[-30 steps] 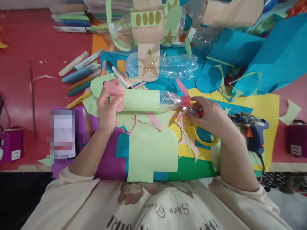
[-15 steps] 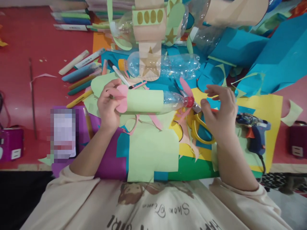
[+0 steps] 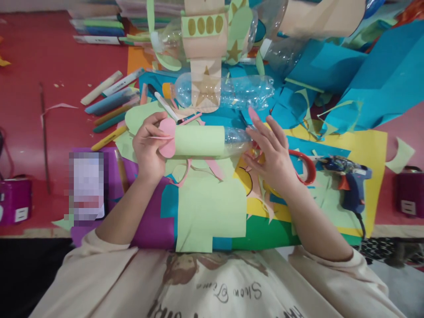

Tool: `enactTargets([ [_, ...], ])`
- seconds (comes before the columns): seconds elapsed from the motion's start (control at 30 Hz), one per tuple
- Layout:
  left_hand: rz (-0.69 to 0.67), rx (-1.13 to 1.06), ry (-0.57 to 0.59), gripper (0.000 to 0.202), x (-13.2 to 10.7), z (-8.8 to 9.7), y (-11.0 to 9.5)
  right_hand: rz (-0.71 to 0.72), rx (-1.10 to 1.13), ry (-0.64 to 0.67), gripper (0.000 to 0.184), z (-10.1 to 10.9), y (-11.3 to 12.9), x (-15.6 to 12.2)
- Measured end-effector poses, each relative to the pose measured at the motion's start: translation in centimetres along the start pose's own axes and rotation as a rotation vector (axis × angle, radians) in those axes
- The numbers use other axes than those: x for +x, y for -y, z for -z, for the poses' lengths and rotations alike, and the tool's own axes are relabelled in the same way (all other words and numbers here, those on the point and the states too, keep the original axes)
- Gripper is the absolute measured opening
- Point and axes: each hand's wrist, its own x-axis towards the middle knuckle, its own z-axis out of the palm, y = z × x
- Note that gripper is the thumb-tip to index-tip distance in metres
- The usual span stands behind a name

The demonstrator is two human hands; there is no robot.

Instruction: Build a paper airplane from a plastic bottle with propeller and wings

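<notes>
From the head camera: a clear bottle (image 3: 237, 139) wrapped in green paper (image 3: 199, 140) is lying sideways between both hands. Steadying it seems to be the step; the next move is probably calling for a gentle hold. The left hand (image 3: 148, 143) is pinching pink paper (image 3: 168, 130) at its base; the right hand (image 3: 272, 152) is cupping loosely spread fingers around its neck, contact unclear.

- Single view, from a camera worn on the person's head, facing forward and steeply down over a desk (image 3: 59, 57).
- The wearer's shirt (image 3: 212, 282) is nearest the lens, at six o'clock.
- The left forearm (image 3: 122, 216) enters from eight o'clock, the right forearm (image 3: 318, 216) from four.
- The desk stretches away towards twelve o'clock.
</notes>
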Motion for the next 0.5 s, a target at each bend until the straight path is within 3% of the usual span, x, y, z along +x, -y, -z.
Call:
enactTargets([
  [0.13, 0.005, -0.078, 0.02, 0.002, 0.2, -0.4, -0.5, 0.042, -0.038, 0.012, 0.049, 0.4, 0.1, 0.2],
  [0.27, 0.012, -0.04, 0.028, 0.023, 0.3, -0.2, -1.0, -0.014, -0.107, -0.019, 0.039, 1.5, 0.1, 0.3],
  [0.37, -0.029, 0.244, 0.075, 0.023, 0.2, 0.2, -1.1, -0.077, -0.118, -0.036, 0.043, 2.2, -0.1, 0.3],
  [0.5, -0.067, 0.845, 0.33, 0.022, -0.2, 0.2, -1.0, -0.126, -0.132, -0.046, 0.045, 2.3, -0.4, 0.1],
])
